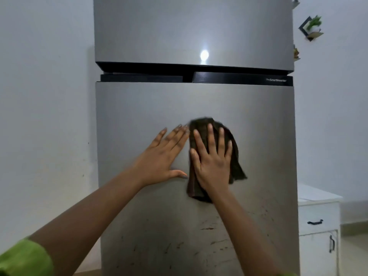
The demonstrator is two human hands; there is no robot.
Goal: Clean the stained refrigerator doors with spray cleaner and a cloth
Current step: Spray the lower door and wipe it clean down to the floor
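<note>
Pressing a dark cloth (233,156) flat against the lower fridge door (139,116), right hand (212,162) has fingers spread straight over it, left hand (163,156) flat and bare on the door just beside, brown stains (207,229) streaking the door below both hands.

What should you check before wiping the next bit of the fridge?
1. Cloth pressed to the lower door under the right hand: ok.
2. Left hand flat on the door beside the cloth: ok.
3. Brown stains below the cloth gone: not ok, they remain.
4. Spray cleaner within reach: cannot tell, not in view.
5. Cloth damp enough: cannot tell.
</note>
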